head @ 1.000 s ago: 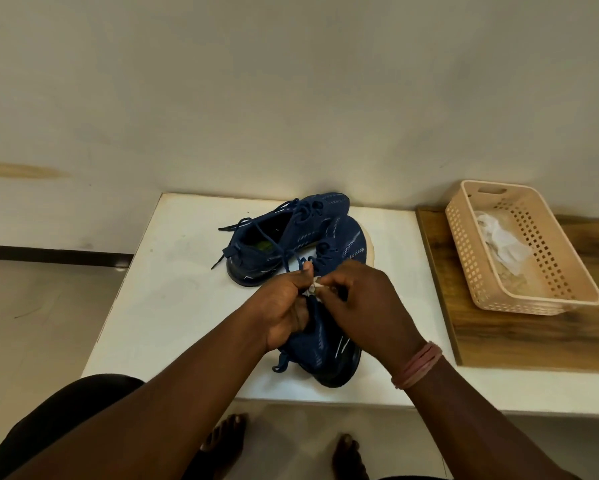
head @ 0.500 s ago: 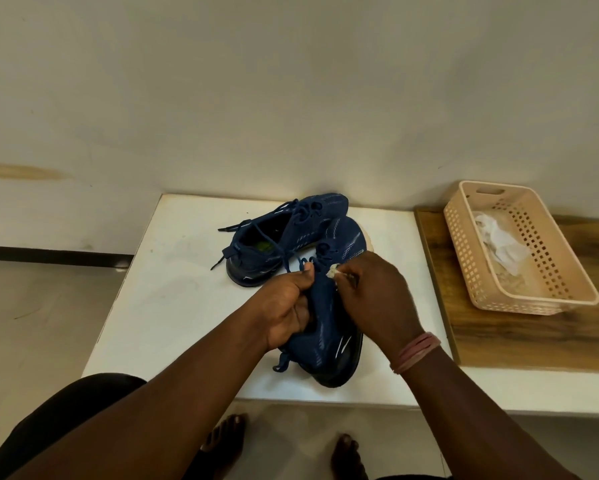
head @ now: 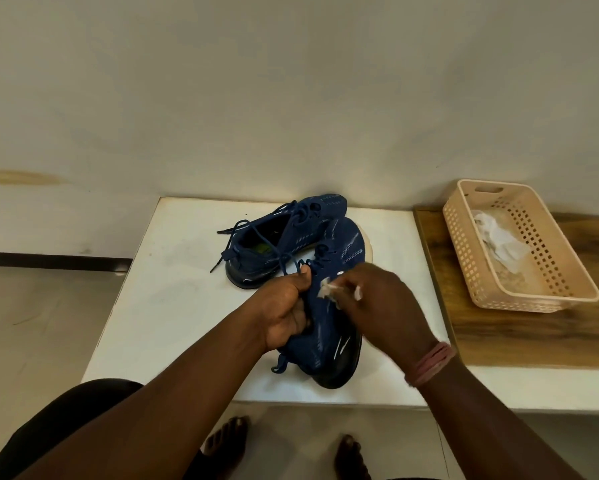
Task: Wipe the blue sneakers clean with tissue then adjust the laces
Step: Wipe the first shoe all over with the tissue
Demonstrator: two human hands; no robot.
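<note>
A pale wall (head: 291,98) fills the upper half of the view, from nine o'clock across to three. Below it a white table (head: 173,306) takes the centre, its near edge running toward six o'clock. At three o'clock a wooden board (head: 520,330) lies on the table's right end, and on it sits a peach perforated basket (head: 575,271), tilted slightly, with crumpled white tissue scraps (head: 499,240) lying inside.

Two blue sneakers are on the table. The far sneaker (head: 277,244) lies at twelve o'clock of the hands, opening up, its loose laces (head: 242,230) trailing toward ten o'clock. The near sneaker (head: 329,327) lies at the centre, toe toward one o'clock and dark heel toward five o'clock, touching the far sneaker at its toe end; it appears tipped onto its side, white sole edge showing at one o'clock.

The left hand (head: 287,306) comes in from seven o'clock and grips the near sneaker's collar, fingers curled into the opening and thumb pressed along the lace area. The right hand (head: 381,299) comes in from five o'clock, blurred, fingers curled around a small wad of white tissue (head: 329,291) pressed against the sneaker's upper just beside the left thumb. A pink band (head: 429,362) circles the right wrist.

At six o'clock, under the table edge, two bare feet (head: 225,441) rest on the floor
</note>
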